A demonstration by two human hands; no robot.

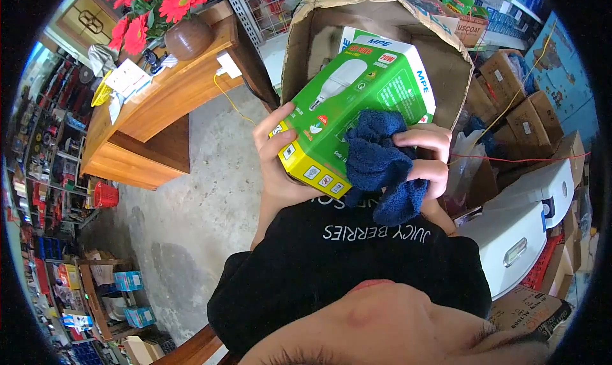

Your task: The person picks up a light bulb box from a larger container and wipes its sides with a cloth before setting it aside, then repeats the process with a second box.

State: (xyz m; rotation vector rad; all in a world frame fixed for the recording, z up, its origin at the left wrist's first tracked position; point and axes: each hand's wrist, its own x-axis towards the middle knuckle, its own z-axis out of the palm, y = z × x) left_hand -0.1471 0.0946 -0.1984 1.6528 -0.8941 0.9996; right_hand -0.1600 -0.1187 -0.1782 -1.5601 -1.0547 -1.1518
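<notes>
My left hand point(275, 150) grips the lower left end of a green light bulb box point(357, 94), its fingers over the top face. The box has a yellow band at the near end, white MPE edges and a printed bulb. My right hand point(428, 158) is closed on a bunched dark blue cloth point(381, 158), which lies against the lower right of the box's printed face. Behind the box stands a large open cardboard carton point(456, 69), its inside partly hidden by the box.
To the left stands a wooden desk point(146, 107) with a brown pot point(189, 39) of red flowers. Crowded shelves point(44, 193) line the far left. At right are stacked cardboard boxes point(532, 120), a white appliance point(510, 234) and a red cord point(510, 159).
</notes>
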